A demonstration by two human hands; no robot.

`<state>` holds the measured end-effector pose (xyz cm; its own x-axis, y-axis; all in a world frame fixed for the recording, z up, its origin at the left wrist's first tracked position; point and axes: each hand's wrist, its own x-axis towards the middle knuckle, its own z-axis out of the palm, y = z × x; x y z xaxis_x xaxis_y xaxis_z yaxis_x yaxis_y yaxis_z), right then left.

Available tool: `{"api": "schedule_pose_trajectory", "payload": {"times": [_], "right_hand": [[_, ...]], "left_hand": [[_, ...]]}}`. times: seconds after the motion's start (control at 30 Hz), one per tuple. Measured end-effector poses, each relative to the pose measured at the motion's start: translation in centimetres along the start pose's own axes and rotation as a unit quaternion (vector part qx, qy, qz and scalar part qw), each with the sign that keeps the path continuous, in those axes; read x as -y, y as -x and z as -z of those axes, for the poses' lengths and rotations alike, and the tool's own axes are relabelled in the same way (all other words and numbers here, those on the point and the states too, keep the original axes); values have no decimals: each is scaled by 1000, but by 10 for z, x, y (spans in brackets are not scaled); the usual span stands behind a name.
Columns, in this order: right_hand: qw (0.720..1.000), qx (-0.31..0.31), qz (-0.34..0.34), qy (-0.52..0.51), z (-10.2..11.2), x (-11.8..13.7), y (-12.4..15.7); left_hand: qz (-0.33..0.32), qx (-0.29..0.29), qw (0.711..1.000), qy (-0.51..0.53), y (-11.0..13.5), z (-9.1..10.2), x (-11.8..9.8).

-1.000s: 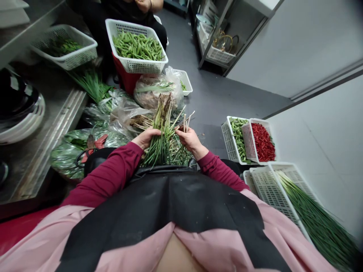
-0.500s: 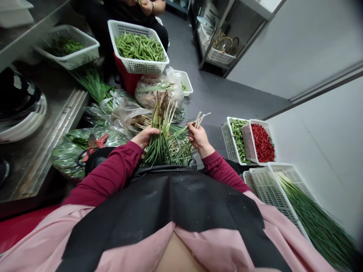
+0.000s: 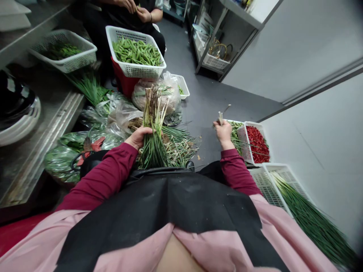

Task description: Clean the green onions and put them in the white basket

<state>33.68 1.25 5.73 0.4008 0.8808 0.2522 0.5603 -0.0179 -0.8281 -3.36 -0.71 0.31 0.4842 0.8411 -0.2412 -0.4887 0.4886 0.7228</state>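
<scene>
Directly below the head camera, both arms in dark red sleeves are reaching forward over a black apron [image 3: 176, 204]. The left arm is bending inward, and the left hand [image 3: 138, 136] is closing its fingers round a bundle of green stalks [image 3: 153, 126] at about its middle. The bundle is standing tilted, with its brownish root ends pointing up and away beyond the hand and its green ends dropping toward the lap. Just to the right of that hand a loose pile of trimmings [image 3: 180, 145] is lying on the floor.

The right arm is stretching out to the right, well apart from the bundle. The right hand [image 3: 224, 132] is pinching a few pale stalks [image 3: 220, 116], whose tips are sticking up above its fingers. Thin green strands are seeming to trail from this hand across the basket of red chillies [image 3: 257, 140] just beyond it, though blur is making them hard to follow. The fingertips themselves are facing away from the camera.

Far ahead of the left hand, a basket of green beans [image 3: 136, 52] is sitting before a second person, whose hands [image 3: 136, 8] are being cut off by the top edge. Low on the right, long green stalks [image 3: 307, 215] are lying in a white basket, partly out of frame.
</scene>
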Motion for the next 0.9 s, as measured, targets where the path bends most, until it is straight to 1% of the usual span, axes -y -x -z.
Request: {"api": "schedule_pose_trajectory", "payload": {"times": [0.07,0.13,0.2,0.3,0.37,0.47,0.6,0.77,0.9], "right_hand": [[993,92,-28,-62,-27,6,19],[974,167,-59,-141,-55,17,42],[950,225,-83,-201,-77,33,63],[921,281,-100,-249,-95,57,85],[912,293,-105,-268,-99,68,92],[910,286,-109,-280,-103,75,97],[913,283,-102,-275,-104,76,103],[909,294,-104,-277,-103,75,108],[917,287,-90,-261,-107,72,113]], "left_hand": [[13,19,1000,1,-2,-3,4],[21,31,999,9,-4,-6,9],[20,32,999,21,-6,-9,14],[20,32,999,28,-7,-11,18],[24,40,999,27,-7,-11,20],[25,48,998,25,-5,-10,20],[19,52,998,30,-2,-11,18],[13,33,999,24,-2,-14,16],[25,58,998,21,-2,-18,17]]}}
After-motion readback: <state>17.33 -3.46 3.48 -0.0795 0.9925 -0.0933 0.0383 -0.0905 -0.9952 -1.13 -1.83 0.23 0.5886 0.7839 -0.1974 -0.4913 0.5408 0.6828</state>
